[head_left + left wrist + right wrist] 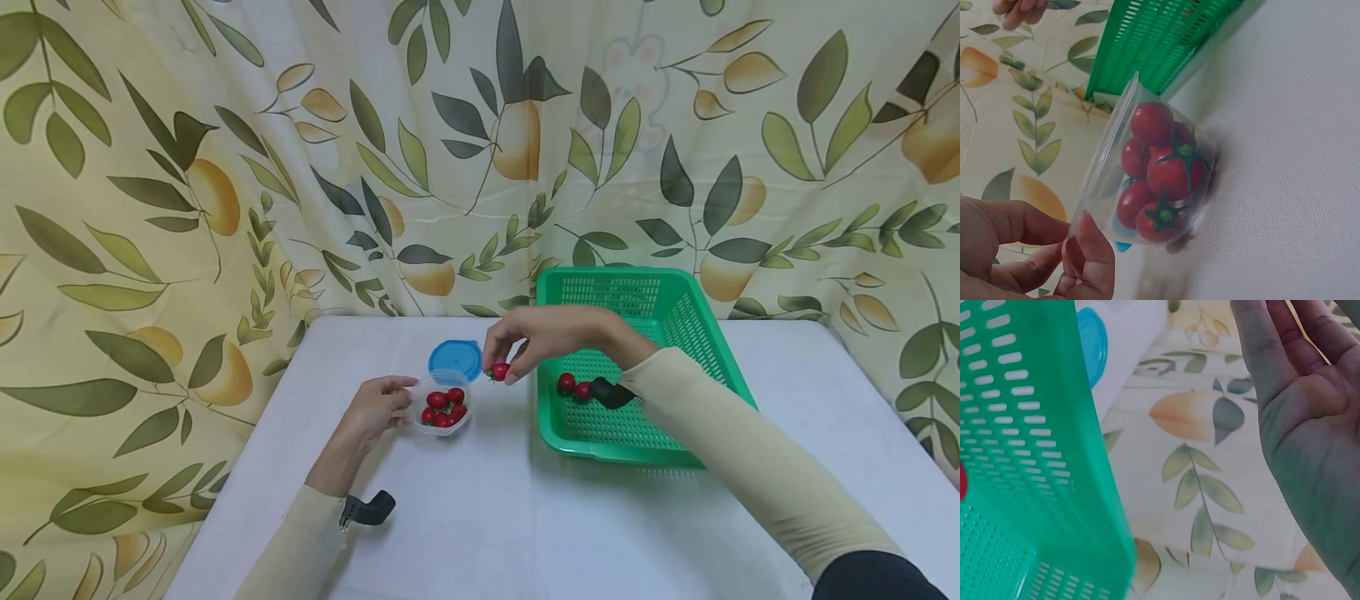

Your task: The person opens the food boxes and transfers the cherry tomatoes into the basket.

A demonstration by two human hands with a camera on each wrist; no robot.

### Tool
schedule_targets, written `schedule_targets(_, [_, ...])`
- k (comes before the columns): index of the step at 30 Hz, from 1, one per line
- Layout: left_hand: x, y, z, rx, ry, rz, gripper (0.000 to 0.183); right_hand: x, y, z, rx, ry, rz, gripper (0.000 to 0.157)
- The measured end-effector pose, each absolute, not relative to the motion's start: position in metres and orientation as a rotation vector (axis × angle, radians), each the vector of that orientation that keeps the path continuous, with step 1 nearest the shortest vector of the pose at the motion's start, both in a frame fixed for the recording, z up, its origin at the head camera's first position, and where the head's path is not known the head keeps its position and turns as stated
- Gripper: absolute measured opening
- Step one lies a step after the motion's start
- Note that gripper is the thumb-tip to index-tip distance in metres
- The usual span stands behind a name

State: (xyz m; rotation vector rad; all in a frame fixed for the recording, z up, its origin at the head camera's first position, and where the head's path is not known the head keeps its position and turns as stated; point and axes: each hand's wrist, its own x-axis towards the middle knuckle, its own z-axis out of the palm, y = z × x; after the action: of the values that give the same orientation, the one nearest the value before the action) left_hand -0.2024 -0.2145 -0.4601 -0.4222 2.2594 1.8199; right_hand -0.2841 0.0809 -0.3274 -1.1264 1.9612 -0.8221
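Tomatoes [437, 400], blue lid [455, 358] behind tub [1102, 159], basket [630, 454]

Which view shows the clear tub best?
The left wrist view: the tub appears large, side-on, with tomatoes visible through its wall. The head view shows it small, from above; the right wrist view misses it.

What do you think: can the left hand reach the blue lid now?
Probably yes: the blue lid lies beyond the clear container, its far edge uncovered, but the left hand, pinching that container, should release it first.
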Motion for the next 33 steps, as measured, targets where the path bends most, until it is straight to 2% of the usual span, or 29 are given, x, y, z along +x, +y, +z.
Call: schedule_targets(33, [-0.202,-0.214,-0.461,-0.402,2.272,1.81,0.03,-0.272,0.203,-0.34,-0.993,2.158,-0.932,0.025])
